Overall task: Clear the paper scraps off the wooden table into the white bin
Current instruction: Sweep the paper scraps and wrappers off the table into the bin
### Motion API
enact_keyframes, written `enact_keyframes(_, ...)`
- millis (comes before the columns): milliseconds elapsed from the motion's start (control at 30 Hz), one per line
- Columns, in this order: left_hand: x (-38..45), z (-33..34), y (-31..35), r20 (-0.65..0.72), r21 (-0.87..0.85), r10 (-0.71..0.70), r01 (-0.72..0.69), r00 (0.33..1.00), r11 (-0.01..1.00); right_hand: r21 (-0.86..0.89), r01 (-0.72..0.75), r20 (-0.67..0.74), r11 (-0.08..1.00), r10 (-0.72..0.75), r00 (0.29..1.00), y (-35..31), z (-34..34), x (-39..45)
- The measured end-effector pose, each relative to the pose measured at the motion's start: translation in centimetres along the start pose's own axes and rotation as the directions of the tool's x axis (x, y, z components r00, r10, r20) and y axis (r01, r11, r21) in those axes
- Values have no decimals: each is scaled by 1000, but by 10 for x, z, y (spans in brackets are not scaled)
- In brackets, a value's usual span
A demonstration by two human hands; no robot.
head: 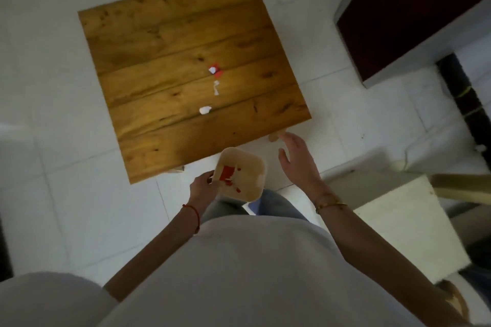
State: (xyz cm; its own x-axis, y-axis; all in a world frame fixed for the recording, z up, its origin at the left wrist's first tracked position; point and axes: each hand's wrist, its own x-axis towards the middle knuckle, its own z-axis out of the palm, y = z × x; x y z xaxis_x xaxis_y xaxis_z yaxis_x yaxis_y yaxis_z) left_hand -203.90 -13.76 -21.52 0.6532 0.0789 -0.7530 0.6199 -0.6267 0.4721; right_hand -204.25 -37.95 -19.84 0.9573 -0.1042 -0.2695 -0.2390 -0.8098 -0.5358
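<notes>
A square wooden table (172,48) stands on a white tiled floor. Three paper scraps lie in a line near its middle: a red-and-white scrap (214,70), a thin white strip (216,87) and a small white wad (205,110). My left hand (203,188) grips the left rim of the white bin (251,167), held just off the table's near edge. Red and white scraps (228,174) lie inside the bin. My right hand (295,159) hovers to the right of the bin, near the table's near right corner, fingers spread and holding nothing.
A dark red cabinet (414,8) stands at the upper right. A pale low surface (393,220) sits at the right beside my body, with a wooden bar (462,187) over it. White floor tiles (53,167) surround the table.
</notes>
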Motion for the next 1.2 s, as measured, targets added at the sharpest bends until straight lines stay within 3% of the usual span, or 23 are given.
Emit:
enact_keyframes(367, 22, 55, -10, -118, -321, -207, 160, 971, 933, -23, 221, 235, 975, -210, 949, 5, 16, 96)
enact_keyframes(1033, 145, 117, -77, -106, -474, -387, 296, 916, 829, -57, 544, 432, 837, -471, 769, -20, 185, 247)
enact_keyframes(1200, 165, 120, -77, -96, -516, -413, 310, 905, 798, -60, 655, 504, 753, -544, 671, -18, 201, 255)
